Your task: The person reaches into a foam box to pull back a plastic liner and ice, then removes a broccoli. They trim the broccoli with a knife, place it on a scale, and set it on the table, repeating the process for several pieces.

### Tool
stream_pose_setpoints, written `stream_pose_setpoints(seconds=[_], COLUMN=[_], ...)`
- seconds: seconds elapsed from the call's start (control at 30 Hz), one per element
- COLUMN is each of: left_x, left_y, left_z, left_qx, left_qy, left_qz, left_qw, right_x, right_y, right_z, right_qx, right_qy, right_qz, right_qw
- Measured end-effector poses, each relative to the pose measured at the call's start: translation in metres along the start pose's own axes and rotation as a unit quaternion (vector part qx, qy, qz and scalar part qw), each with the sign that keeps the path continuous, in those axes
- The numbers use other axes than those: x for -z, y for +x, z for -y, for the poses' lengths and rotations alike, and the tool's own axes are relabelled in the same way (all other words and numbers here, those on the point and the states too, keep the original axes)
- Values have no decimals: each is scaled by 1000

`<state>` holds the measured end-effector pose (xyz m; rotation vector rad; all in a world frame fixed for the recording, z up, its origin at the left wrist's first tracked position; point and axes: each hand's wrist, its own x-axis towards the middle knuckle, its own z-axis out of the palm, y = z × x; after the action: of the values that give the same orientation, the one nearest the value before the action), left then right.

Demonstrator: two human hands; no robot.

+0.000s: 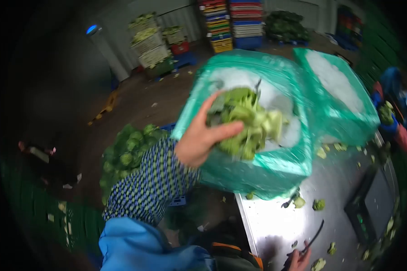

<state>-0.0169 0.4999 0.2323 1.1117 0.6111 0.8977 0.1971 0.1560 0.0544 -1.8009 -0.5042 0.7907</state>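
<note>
My left hand (203,140), in a patterned sleeve, grips a broccoli head (244,122) with its thumb and fingers around the florets and leaves. The pale cut stem points right. It is over a box lined with green plastic (253,174), whose top shows white ice (230,77). At the bottom edge, my right hand (300,261) is partly out of frame, its fingers closed around a thin, dark, curved knife (314,237) above the metal table (271,221).
A second green-lined box of ice (334,81) stands behind right. Broccoli trimmings (319,204) and a dark scale-like device (371,207) lie on the table. Leafy heads (129,147) are piled at left. Stacked crates (246,22) stand at the back; another person (395,99) works at right.
</note>
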Motion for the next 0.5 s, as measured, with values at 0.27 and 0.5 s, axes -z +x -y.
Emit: stream_pose_setpoints(seconds=[0.27, 0.5], left_x=[-100, -151], left_y=[-94, -134], left_z=[124, 168], left_qx=[264, 427], left_qy=[-223, -228], left_qz=[87, 37], left_qw=[934, 874], right_x=[35, 74], right_y=[-10, -9], right_z=[16, 62], right_qx=[95, 320], right_qy=[19, -258], right_qz=[-8, 22], right_qw=[995, 911])
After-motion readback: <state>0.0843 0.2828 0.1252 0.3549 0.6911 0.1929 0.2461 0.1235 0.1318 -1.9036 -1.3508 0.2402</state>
